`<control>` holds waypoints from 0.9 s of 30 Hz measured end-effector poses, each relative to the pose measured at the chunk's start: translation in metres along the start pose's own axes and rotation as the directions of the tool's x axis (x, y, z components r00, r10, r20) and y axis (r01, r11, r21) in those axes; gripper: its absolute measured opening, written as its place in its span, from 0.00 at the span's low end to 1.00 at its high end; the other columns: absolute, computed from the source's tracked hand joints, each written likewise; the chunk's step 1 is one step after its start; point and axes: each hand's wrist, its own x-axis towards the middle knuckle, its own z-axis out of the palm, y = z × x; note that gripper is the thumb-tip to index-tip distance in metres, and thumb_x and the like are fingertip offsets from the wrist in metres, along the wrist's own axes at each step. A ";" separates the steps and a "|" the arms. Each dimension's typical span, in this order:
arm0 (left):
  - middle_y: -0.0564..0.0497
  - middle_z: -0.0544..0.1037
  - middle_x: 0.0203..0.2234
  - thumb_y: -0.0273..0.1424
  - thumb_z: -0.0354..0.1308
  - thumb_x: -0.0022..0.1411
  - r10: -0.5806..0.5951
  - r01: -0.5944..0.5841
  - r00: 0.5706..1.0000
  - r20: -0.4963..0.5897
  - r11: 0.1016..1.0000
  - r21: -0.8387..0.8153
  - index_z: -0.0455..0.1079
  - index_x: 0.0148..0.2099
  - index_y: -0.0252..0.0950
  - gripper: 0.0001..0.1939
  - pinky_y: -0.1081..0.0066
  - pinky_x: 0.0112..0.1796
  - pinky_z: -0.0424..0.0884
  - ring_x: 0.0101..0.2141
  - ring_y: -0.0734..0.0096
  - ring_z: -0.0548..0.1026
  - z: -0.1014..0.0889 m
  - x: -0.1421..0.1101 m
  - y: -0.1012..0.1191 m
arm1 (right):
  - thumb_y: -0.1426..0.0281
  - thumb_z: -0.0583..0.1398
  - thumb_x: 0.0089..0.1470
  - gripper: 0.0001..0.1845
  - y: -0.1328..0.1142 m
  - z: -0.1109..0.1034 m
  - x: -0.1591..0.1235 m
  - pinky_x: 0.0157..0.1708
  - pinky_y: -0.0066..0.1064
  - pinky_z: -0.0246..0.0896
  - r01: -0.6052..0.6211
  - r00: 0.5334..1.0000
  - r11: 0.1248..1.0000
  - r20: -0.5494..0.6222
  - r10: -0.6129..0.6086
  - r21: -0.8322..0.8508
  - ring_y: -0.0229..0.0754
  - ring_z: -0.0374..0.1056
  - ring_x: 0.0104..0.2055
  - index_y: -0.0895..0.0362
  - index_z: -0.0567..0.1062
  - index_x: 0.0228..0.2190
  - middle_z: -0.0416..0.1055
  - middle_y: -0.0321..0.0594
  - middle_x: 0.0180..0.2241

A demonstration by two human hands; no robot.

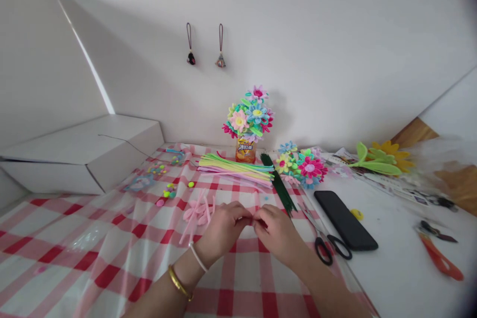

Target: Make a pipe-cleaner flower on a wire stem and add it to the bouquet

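Observation:
My left hand (228,226) and my right hand (278,231) meet over the checked cloth, with thumbs and forefingers pinched together. Between the fingertips is what looks like a pink pipe cleaner (257,200), mostly hidden by the fingers. Just left of my left hand lie pink pipe cleaners (194,213), some bent into petal loops and others straight. Beyond both hands is a bundle of yellow, green and pink pipe cleaners (236,169). Dark green stems (280,186) lie to its right. Scissors (323,239) with black handles rest beside my right forearm.
A pipe-cleaner bouquet (251,114) stands in an orange can (245,150) by the wall, with more flowers (303,165) lying to its right. Small pompoms (169,191) are scattered at left near a white box (112,154). A black phone (346,219) and orange-handled pliers (439,256) lie right.

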 end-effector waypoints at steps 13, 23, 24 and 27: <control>0.52 0.74 0.23 0.29 0.55 0.51 -0.273 0.246 0.958 -0.093 0.942 -0.229 0.71 0.27 0.35 0.05 0.73 0.30 0.64 0.27 0.72 0.70 -0.006 0.000 0.010 | 0.71 0.54 0.53 0.07 0.000 -0.001 -0.001 0.32 0.27 0.60 -0.037 0.993 0.959 -0.100 0.068 0.283 0.38 0.66 0.34 0.55 0.73 0.32 0.70 0.38 0.31; 0.50 0.75 0.26 0.27 0.54 0.53 -0.121 0.117 0.991 -0.056 0.991 -0.060 0.72 0.30 0.35 0.05 0.71 0.32 0.63 0.29 0.71 0.70 0.003 -0.001 0.006 | 0.77 0.54 0.50 0.07 -0.001 -0.002 -0.001 0.31 0.29 0.57 -0.023 1.000 0.997 -0.012 0.024 0.074 0.39 0.64 0.32 0.57 0.71 0.26 0.68 0.38 0.27; 0.50 0.74 0.26 0.26 0.53 0.54 -0.042 0.045 0.998 -0.035 0.996 0.077 0.72 0.29 0.35 0.06 0.70 0.33 0.62 0.30 0.70 0.70 0.002 -0.002 0.006 | 0.78 0.54 0.49 0.08 -0.001 -0.001 -0.001 0.31 0.30 0.57 0.005 1.000 1.000 0.012 -0.005 0.002 0.39 0.64 0.32 0.57 0.71 0.25 0.68 0.38 0.26; 0.50 0.73 0.23 0.25 0.53 0.54 0.064 -0.078 0.996 0.055 0.942 0.326 0.71 0.26 0.34 0.08 0.67 0.34 0.60 0.27 0.70 0.69 0.000 -0.002 0.006 | 0.79 0.55 0.49 0.09 -0.001 0.002 -0.001 0.32 0.32 0.56 0.058 0.997 0.993 0.066 -0.051 -0.102 0.40 0.64 0.31 0.57 0.72 0.23 0.69 0.39 0.25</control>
